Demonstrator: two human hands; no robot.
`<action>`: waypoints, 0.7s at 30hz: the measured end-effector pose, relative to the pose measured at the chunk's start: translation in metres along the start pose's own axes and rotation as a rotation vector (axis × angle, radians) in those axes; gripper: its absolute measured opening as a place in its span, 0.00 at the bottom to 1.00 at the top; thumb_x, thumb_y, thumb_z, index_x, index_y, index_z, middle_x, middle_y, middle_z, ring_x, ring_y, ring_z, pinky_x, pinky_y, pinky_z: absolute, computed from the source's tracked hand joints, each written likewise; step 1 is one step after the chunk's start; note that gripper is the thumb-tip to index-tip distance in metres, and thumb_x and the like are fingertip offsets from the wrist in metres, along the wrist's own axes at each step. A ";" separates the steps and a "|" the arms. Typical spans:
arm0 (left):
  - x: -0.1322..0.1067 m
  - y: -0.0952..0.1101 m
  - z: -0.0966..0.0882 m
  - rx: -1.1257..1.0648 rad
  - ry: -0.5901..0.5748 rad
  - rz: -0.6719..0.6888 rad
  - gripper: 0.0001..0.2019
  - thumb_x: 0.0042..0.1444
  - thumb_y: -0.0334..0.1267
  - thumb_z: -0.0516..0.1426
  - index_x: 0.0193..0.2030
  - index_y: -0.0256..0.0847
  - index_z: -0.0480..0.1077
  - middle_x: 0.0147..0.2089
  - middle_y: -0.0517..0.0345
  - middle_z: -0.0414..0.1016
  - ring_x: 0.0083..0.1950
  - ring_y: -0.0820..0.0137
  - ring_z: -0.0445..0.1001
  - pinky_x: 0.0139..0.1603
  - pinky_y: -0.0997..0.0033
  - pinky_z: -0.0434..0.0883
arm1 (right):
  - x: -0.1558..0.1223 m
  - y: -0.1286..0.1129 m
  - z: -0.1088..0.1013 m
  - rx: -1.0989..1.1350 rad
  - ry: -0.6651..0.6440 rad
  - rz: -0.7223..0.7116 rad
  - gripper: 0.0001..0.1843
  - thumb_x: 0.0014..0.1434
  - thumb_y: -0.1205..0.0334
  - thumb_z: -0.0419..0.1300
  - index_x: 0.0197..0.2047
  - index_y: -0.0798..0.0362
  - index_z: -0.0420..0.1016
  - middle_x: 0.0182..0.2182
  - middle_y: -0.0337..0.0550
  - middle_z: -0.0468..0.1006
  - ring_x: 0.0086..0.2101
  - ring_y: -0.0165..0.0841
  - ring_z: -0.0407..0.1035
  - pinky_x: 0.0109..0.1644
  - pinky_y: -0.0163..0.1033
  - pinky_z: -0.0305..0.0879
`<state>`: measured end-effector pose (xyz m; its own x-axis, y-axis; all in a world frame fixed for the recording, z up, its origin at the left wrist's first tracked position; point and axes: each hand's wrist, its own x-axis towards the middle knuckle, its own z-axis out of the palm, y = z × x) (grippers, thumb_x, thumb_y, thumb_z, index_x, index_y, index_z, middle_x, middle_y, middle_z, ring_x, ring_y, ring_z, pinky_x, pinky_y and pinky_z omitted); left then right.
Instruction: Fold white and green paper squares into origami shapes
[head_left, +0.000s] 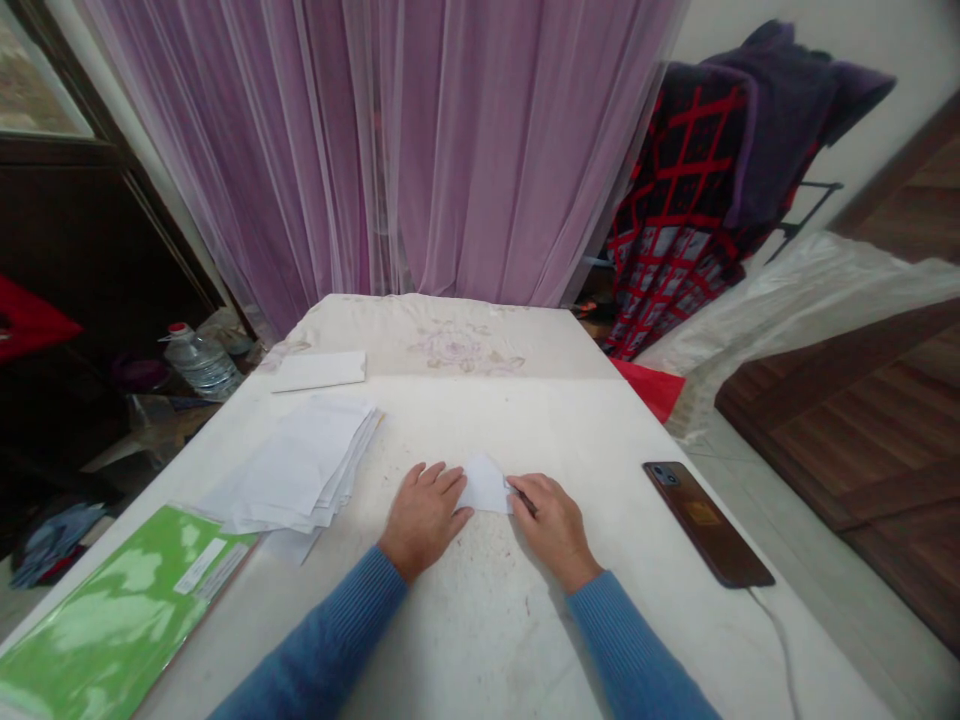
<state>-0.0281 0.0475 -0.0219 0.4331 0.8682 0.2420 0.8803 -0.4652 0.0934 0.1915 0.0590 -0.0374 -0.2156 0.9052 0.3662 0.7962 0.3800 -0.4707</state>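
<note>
A small piece of white paper, pointed at its far edge like a folded shape, lies on the table between my hands. My left hand rests flat with its fingers apart, the fingertips touching the paper's left edge. At the paper's right side, my right hand is closed round a slim dark pen, its tip by the paper's right edge. The fingers hide most of the pen.
To the left lie a stack of loose white sheets, a green plastic folder and a flat white box. A brown phone with a cable is on the right, near the edge of the table. Purple curtains hang behind.
</note>
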 end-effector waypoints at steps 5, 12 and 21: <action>0.001 0.001 0.001 0.005 0.011 -0.008 0.18 0.63 0.46 0.54 0.57 0.43 0.70 0.59 0.54 0.73 0.60 0.58 0.69 0.62 0.51 0.62 | -0.004 0.002 -0.002 0.002 -0.009 -0.059 0.15 0.61 0.65 0.53 0.47 0.51 0.78 0.40 0.46 0.77 0.41 0.37 0.69 0.47 0.41 0.65; 0.002 0.003 0.002 0.022 0.034 0.007 0.18 0.62 0.45 0.55 0.56 0.42 0.70 0.58 0.53 0.74 0.59 0.58 0.69 0.63 0.50 0.61 | -0.005 -0.007 -0.008 -0.081 -0.048 -0.131 0.15 0.61 0.68 0.53 0.47 0.50 0.78 0.43 0.46 0.77 0.43 0.39 0.66 0.47 0.44 0.62; 0.003 0.004 0.004 0.036 0.068 0.044 0.16 0.63 0.43 0.54 0.55 0.43 0.71 0.59 0.55 0.73 0.61 0.60 0.68 0.63 0.52 0.61 | -0.006 -0.015 -0.012 -0.176 -0.071 -0.184 0.16 0.63 0.68 0.52 0.50 0.49 0.76 0.48 0.45 0.77 0.47 0.39 0.66 0.49 0.44 0.61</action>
<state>-0.0222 0.0483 -0.0247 0.4580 0.8329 0.3105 0.8678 -0.4947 0.0469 0.1877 0.0460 -0.0234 -0.3996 0.8376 0.3725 0.8250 0.5058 -0.2522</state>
